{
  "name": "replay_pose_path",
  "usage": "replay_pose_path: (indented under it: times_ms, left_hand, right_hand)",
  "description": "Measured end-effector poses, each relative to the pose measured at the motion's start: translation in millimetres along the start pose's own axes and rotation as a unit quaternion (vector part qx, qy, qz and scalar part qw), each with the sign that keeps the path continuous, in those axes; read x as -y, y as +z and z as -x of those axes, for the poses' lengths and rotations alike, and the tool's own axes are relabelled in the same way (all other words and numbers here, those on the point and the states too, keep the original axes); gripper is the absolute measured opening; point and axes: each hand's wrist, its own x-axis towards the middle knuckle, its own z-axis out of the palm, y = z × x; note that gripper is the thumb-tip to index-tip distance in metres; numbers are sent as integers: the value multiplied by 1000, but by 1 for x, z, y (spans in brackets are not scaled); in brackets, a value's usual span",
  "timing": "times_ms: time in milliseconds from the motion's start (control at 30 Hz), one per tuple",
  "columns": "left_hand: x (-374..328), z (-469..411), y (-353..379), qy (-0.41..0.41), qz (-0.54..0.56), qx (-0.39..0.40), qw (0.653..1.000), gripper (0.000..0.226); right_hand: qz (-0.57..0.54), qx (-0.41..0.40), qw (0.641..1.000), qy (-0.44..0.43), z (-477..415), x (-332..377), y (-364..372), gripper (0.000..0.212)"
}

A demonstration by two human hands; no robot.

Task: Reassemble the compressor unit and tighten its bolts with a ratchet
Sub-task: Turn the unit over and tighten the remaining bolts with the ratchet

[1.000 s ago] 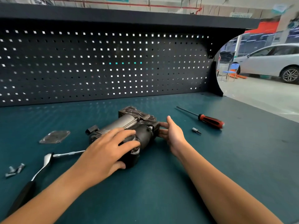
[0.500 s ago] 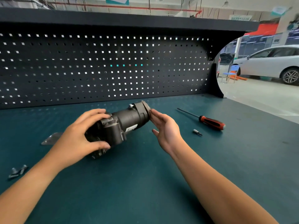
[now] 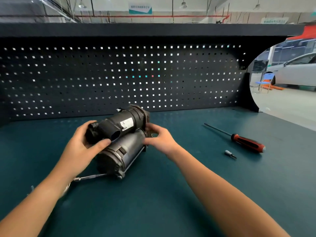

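Two bare hands hold one compressor (image 3: 123, 134) over the middle of a teal bench (image 3: 171, 194). It is made of two dark cylinders lying side by side, the black one with a white label on top and the greyer one below, nearer the camera. Whether its lower end rests on the bench or hangs just above cannot be told.

The left hand (image 3: 82, 146) grips the near left end of the upper cylinder. Its thumb lies across the front and its fingers are hidden behind the part. The right hand (image 3: 161, 137) is blurred. Its fingers curl round the far right end of the compressor, and its thumb presses on the lower cylinder.

One thin metal bar (image 3: 90, 176) pokes out from under the compressor's near end. Its left end runs behind the left forearm, and a shiny smear beyond it is too blurred to name.

Well to the right lie one screwdriver (image 3: 246, 142) with a red and black handle and, just in front of it, one small bit (image 3: 230, 153). The two are apart.

A dark pegboard (image 3: 119, 79) closes off the back of the bench. Past its right edge one white car (image 3: 297, 72) is cut off by the frame, with one blue chair (image 3: 265, 81) beside it
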Motion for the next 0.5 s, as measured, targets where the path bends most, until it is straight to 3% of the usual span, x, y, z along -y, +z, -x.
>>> replay_pose_path:
  times_ms: [67,133,267,367,500]
  left_hand:
    - [1,-2,0,-15,14,-23,1000,44]
    - [0,-5,1,-15,0,-35,999,44]
    - [-2,-11,1,-1,-43,-47,998,47]
    - [-3,-8,-2,48,-124,-9,991,60]
    - [-11,-7,-6,82,-244,53,965,78]
  right_hand:
    - [26,-6,1000,-10,-5,-12,16,68]
    - [-46,-14,999,1,-7,-22,33,73]
    - [-134,-5,991,25,-12,-28,53,107]
    - [-77,-32,996,12,-22,-27,53,123]
    - [11,-7,999,-32,-41,-20,42,122]
